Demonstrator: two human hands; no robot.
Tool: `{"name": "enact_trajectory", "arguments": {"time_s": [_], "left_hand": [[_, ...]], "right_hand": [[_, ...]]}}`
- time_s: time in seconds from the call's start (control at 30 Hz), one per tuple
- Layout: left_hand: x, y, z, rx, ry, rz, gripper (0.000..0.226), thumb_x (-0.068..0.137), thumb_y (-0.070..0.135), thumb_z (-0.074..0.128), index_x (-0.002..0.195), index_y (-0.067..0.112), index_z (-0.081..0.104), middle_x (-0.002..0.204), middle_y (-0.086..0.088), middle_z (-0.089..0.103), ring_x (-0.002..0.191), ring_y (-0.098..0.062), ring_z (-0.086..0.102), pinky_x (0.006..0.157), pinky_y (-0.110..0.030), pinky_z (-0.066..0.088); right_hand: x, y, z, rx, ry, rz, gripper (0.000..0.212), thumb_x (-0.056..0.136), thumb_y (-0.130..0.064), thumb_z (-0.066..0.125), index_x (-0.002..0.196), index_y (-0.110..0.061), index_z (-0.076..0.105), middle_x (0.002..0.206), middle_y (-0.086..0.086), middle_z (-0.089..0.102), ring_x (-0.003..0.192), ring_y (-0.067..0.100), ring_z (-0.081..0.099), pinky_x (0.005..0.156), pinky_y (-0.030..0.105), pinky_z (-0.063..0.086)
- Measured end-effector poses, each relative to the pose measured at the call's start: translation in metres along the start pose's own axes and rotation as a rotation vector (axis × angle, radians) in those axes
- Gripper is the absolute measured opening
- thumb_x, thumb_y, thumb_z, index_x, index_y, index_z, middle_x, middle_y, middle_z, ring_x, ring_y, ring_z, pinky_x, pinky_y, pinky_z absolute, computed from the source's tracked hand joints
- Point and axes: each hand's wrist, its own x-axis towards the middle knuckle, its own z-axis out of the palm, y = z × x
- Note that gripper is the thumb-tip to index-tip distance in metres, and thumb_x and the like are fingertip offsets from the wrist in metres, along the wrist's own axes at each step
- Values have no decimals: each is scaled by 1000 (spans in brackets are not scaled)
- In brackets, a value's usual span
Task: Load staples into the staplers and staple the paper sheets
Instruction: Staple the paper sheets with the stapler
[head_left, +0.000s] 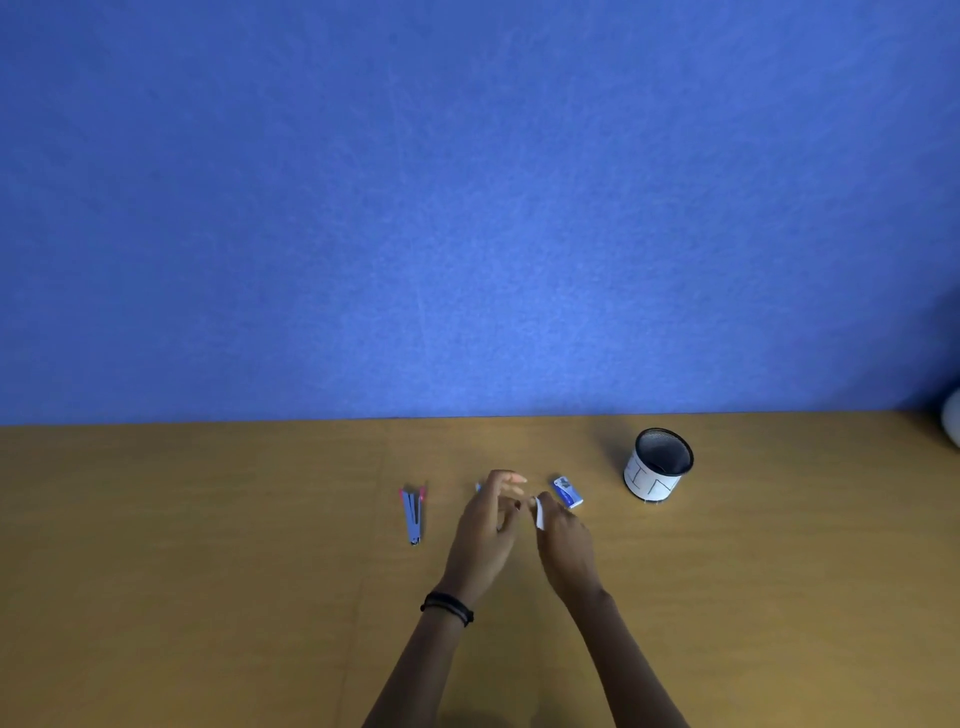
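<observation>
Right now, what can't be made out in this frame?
Head view:
white piece pinched by the right hand: too small and blurred.
blue thing behind the left hand: hidden by that hand.
white object at right edge: cut off by the frame.
blue box print: too small to read.

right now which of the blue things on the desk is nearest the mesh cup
The small blue box, just beyond the right hand; the opened stapler lies left of the left hand, farther from the cup.

Right hand (563, 545) pinches small white piece (539, 513); left hand (488, 525) loose-fingered alongside; stapler (414, 515) lies left.
</observation>
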Motion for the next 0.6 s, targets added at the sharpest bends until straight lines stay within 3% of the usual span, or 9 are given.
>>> {"name": "enact_trajectory", "arguments": {"time_s": [0.07,0.13,0.2,0.3,0.4,0.47,0.6], "left_hand": [[3,-9,-5,-17,61,-26,27,92,7,48,113,24,53,110,13,60,93,0,62,77,-10,48],[4,-24,-13,-12,73,-73,26,93,5,48,112,22,53,110,10,60,95,0,60,79,-7,47],[1,-42,-19,13,68,-119,25,93,3,49,112,17,54,114,3,59,99,-2,59,87,-13,49],[-7,-72,-25,65,141,-201,31,89,-5,49,118,5,55,125,-9,53,118,-21,51,100,-36,44],[-15,-98,-32,164,283,-314,36,87,-5,52,121,5,52,125,-11,50,119,-27,45,93,-29,38],[-15,-115,-37,192,322,-387,40,86,-6,52,125,3,50,129,-14,47,124,-30,41,99,-35,36],[-16,-139,-46,202,327,-489,45,85,-8,51,129,1,47,140,-18,39,133,-33,32,108,-43,31]], "right_hand": [[2,13,-4,96,76,76,32,99,-32,36,78,-12,50,65,15,58,65,36,57,54,34,36],[6,27,-12,188,160,149,45,98,-39,33,60,-19,46,51,6,46,55,30,48,49,31,31],[15,42,-22,257,210,245,54,98,-42,29,51,-21,45,49,4,46,54,28,46,49,31,32],[33,67,-35,289,256,354,55,100,-35,27,60,-9,55,62,17,58,64,36,55,54,33,37],[52,90,-51,235,310,419,60,102,-28,26,54,-1,51,53,19,53,58,37,53,51,32,29],[67,103,-62,197,336,476,61,102,-28,25,49,-5,43,47,14,46,54,34,49,48,32,29],[94,126,-74,95,379,485,52,102,-32,27,83,4,60,81,29,64,73,43,60,57,34,37]]}}
